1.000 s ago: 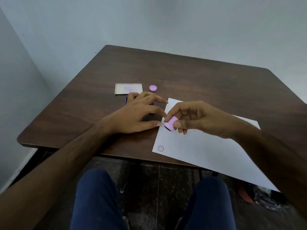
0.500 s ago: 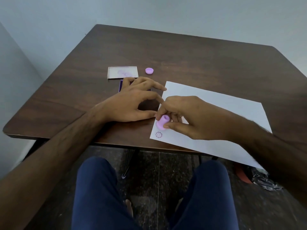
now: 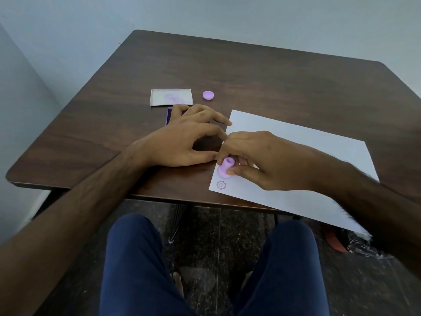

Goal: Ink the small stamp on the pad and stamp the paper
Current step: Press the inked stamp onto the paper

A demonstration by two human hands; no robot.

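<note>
My right hand (image 3: 262, 160) grips the small pink stamp (image 3: 225, 167) between thumb and fingers, its face down on the near left corner of the white paper (image 3: 307, 142). A purple flower-shaped print (image 3: 221, 185) shows on the paper just below the stamp. My left hand (image 3: 182, 142) rests on the table over the purple ink pad (image 3: 169, 116), fingers spread and arched; most of the pad is hidden beneath it.
The ink pad's lid (image 3: 171, 97), stained purple, lies behind my left hand on the dark wooden table (image 3: 273, 76). A small pink cap (image 3: 208, 95) sits to its right. The paper hangs over the table's near edge. My knees are below.
My right hand has lowered the stamp from above the paper's left edge down onto the paper near the earlier print. The left hand has stayed on the pad.
</note>
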